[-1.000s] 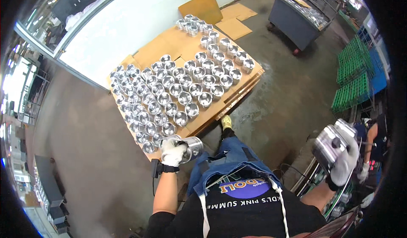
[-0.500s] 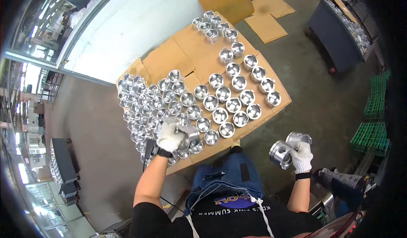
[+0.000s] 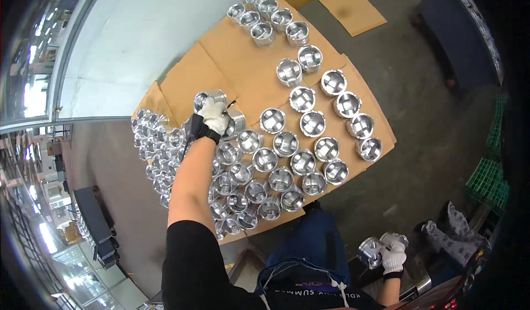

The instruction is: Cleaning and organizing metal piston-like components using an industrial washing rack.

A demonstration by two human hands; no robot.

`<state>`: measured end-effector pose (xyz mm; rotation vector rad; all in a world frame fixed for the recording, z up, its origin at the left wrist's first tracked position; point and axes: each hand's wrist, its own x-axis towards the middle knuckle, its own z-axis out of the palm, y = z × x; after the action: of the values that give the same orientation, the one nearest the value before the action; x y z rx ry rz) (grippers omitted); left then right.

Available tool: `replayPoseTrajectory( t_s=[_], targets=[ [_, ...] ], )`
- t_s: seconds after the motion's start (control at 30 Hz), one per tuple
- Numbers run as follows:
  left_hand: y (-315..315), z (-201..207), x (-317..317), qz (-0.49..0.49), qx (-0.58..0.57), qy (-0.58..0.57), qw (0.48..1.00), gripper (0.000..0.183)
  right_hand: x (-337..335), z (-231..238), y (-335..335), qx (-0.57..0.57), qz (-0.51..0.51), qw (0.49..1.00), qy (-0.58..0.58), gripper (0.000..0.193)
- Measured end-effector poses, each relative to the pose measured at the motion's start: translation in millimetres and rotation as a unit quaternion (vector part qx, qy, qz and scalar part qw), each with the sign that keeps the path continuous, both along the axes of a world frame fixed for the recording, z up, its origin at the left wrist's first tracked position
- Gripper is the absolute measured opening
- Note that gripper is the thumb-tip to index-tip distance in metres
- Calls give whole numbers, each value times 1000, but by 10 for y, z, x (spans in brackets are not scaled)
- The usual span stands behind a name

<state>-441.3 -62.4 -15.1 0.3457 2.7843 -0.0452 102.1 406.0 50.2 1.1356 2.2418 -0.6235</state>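
My left hand (image 3: 214, 116), in a white glove, reaches over the cardboard-topped table (image 3: 237, 72) with its fingers closed on a shiny metal piston (image 3: 205, 100). Another piston (image 3: 236, 124) lies against the hand's right side; whether it is gripped too cannot be made out. Low at the right, off the table, my gloved right hand (image 3: 393, 256) is closed round a pair of pistons, one piston (image 3: 370, 253) to its left and the other above. Many pistons (image 3: 286, 144) stand in slanting rows on the cardboard, hollow ends up. My left forearm hides part of them.
A separate group of pistons (image 3: 262, 32) stands at the table's far corner, by a white wall panel (image 3: 132, 50). Flat cardboard (image 3: 353, 11) lies on the floor beyond. A dark cart (image 3: 458, 39) stands far right, green wire racks (image 3: 488, 183) nearer, another dark cart (image 3: 91, 216) at left.
My left hand has moved away from me, from the table's near edge to its far left part. My right hand has dropped lower, still holding its pistons. The view has shifted.
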Motion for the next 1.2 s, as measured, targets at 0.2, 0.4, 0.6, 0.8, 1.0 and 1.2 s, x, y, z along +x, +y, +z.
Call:
replayPoseTrajectory(
  t_s=[0.2,0.4,0.6,0.8,1.0,1.2],
  targets=[
    [3,-899,-502,-14,-101,-76,992,34,-177,-248,48,25,39,999,1,24],
    [-587,-1516,-473,78,-57,20,995,33,-1263,-379,-240,-8,235,945,228,23],
    [67,-641,213,39,30,6,999,59,-3281,-133,-839,-128,303,872,362,26],
    [-7,270,2086,92,204,-68,972,64,-5138,-169,-1632,-1,532,729,432,16],
    [-44,860,4588,403,102,-282,865,68,-6150,-1187,-2549,-23,522,830,196,26],
    [-110,1079,5754,526,39,-423,737,56,-6269,-1787,-3113,66,639,755,133,31]
  ],
)
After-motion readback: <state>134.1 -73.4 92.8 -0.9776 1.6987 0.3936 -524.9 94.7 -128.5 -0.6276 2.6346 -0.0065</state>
